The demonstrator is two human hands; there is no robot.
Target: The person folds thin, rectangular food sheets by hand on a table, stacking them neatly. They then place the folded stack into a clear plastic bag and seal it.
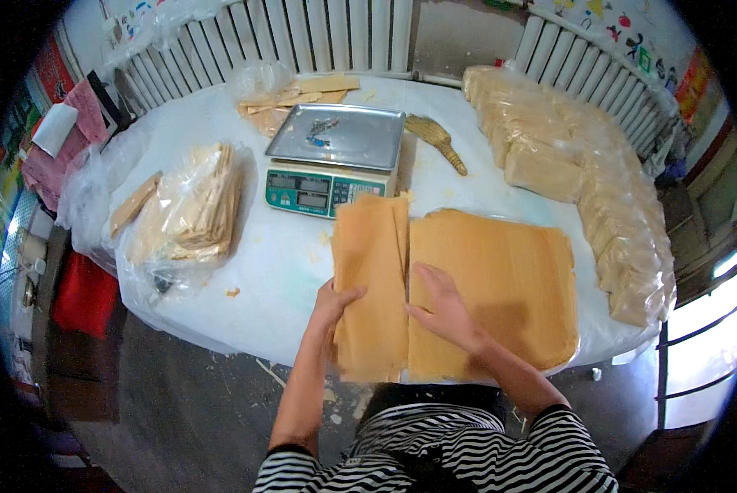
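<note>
My left hand point(339, 302) grips the left edge of a folded bundle of thin tan sheets point(371, 283), thumb on top. Beside it on the right lies a wide stack of flat tan sheets point(498, 277), which look like thin pancakes or bean-curd sheets. My right hand point(439, 305) is over the left part of this stack, fingers apart, near the gap between stack and bundle; whether it touches the top sheet, I cannot tell. Just beyond the bundle stands a green and white digital scale point(325, 191) with a metal pan point(337, 135), on which some small dark and blue bits lie.
Plastic sheeting covers the table point(270, 308). At the left is a clear bag of folded sheets point(202, 203). A straw hand brush point(433, 135) lies right of the scale. Many bagged packs point(541, 160) line the right side. Loose folded pieces point(307, 92) lie behind the scale, before a white radiator point(344, 37).
</note>
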